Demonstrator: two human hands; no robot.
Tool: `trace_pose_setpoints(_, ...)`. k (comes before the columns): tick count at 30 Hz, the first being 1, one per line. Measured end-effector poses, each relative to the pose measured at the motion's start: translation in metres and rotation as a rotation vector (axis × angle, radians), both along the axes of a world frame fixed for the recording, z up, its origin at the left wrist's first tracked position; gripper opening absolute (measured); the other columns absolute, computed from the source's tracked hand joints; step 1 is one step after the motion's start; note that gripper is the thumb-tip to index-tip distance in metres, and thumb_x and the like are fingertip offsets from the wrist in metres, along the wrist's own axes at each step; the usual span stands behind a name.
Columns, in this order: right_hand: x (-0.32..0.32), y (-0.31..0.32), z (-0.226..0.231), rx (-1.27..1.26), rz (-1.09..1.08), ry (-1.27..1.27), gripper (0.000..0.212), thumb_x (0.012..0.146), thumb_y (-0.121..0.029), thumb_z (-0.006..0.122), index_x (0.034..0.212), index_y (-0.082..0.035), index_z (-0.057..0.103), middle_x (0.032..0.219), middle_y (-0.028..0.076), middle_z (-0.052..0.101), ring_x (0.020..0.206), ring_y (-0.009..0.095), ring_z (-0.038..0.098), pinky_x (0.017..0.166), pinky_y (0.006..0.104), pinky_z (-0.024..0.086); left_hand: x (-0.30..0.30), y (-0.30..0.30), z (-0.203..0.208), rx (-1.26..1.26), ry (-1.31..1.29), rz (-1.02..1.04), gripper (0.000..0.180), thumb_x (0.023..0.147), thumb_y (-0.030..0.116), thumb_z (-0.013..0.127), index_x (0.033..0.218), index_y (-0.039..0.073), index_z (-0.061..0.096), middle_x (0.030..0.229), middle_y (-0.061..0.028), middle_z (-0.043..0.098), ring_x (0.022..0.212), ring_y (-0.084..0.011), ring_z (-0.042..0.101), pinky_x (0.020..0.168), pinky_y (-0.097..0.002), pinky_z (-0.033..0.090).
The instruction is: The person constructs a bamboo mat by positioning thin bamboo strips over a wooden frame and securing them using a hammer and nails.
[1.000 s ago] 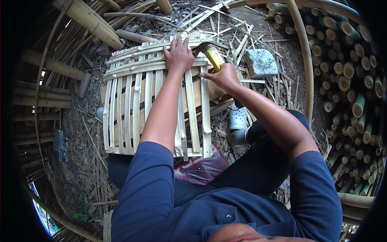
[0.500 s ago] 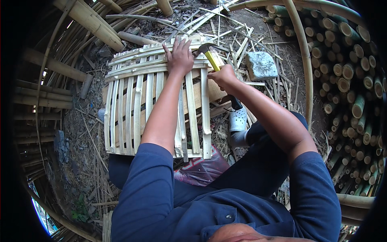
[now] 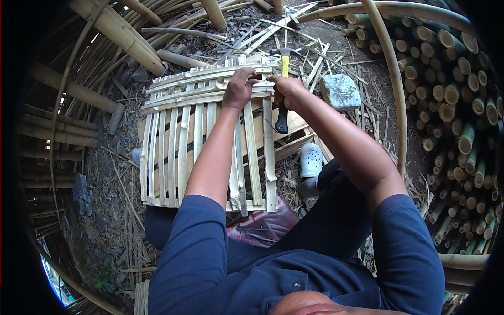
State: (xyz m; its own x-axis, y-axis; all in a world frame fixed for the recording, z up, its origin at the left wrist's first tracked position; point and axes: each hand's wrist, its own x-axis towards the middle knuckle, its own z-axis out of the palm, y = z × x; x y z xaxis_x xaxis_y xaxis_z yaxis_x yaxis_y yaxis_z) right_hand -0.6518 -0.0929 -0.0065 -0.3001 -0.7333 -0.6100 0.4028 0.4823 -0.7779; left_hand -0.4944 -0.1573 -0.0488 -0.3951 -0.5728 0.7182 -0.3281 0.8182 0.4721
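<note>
Bamboo slat panel (image 3: 205, 142) lies flat on the littered ground in front of the seated person, its long strips running toward twelve o'clock and its cross strips bunched at the far end. The left hand (image 3: 239, 89) presses down on those cross strips at the panel's twelve o'clock edge, fingers curled over a slat. Just at its three o'clock, the right hand (image 3: 287, 90) is clamped round a hammer (image 3: 283, 86); the yellow part of the handle and the steel head stick out at twelve o'clock of the fist, while the black grip end hangs toward six o'clock over the panel's corner. The two hands sit close together, almost touching. At three o'clock of the right hand, a grey stone block (image 3: 341, 90) rests among split bamboo scraps. A white clog (image 3: 311, 160) shows at the panel's four o'clock corner. Stacked bamboo poles (image 3: 462, 105), cut ends facing out, fill the three o'clock side, and thick bamboo culms (image 3: 121, 31) lie at ten o'clock.
</note>
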Motion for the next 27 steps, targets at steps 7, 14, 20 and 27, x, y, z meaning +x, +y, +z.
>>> trace_pose_setpoints(7, 0.015, -0.014, -0.012, 0.005, 0.073, 0.025, 0.032, 0.088, -0.028, 0.080, 0.086, -0.004, 0.060, 0.069, 0.003, 0.051, 0.055, 0.015, 0.047, 0.050, 0.0360, 0.042, 0.005, 0.000, -0.005, 0.058, -0.026, -0.030, 0.017, 0.090, 0.004, 0.067, 0.107, 0.005, 0.061, 0.100, -0.0155, 0.067, 0.096, -0.0380, 0.065, 0.081, -0.0446, 0.053)
trace_pose_setpoints(14, 0.019, -0.018, -0.014, -0.010, 0.062, -0.004, 0.037, 0.084, -0.027, 0.084, 0.095, 0.001, 0.064, 0.084, 0.007, 0.062, 0.067, 0.018, 0.058, 0.056, 0.0403, 0.052, 0.003, 0.004, -0.011, 0.136, 0.021, 0.015, 0.014, 0.096, 0.003, 0.061, 0.109, 0.008, 0.060, 0.098, -0.0175, 0.067, 0.092, -0.0407, 0.066, 0.077, -0.0468, 0.053)
trace_pose_setpoints(20, 0.021, -0.014, -0.003, 0.021, 0.045, 0.035, 0.036, 0.088, -0.030, 0.081, 0.075, -0.009, 0.055, 0.058, -0.001, 0.044, 0.045, 0.013, 0.039, 0.045, 0.0344, 0.037, 0.003, 0.004, -0.013, 0.169, 0.000, -0.003, 0.009, 0.098, 0.006, 0.059, 0.108, 0.007, 0.058, 0.096, -0.0179, 0.068, 0.092, -0.0413, 0.066, 0.076, -0.0476, 0.053)
trace_pose_setpoints(27, 0.004, -0.001, 0.009, 0.055, 0.039, 0.252, 0.029, 0.080, -0.021, 0.088, 0.089, 0.000, 0.069, 0.078, 0.006, 0.065, 0.073, 0.018, 0.064, 0.059, 0.0389, 0.053, 0.008, 0.011, -0.002, 0.233, 0.062, -0.052, 0.006, 0.097, 0.007, 0.061, 0.101, 0.003, 0.061, 0.095, -0.0169, 0.068, 0.089, -0.0367, 0.067, 0.078, -0.0420, 0.053)
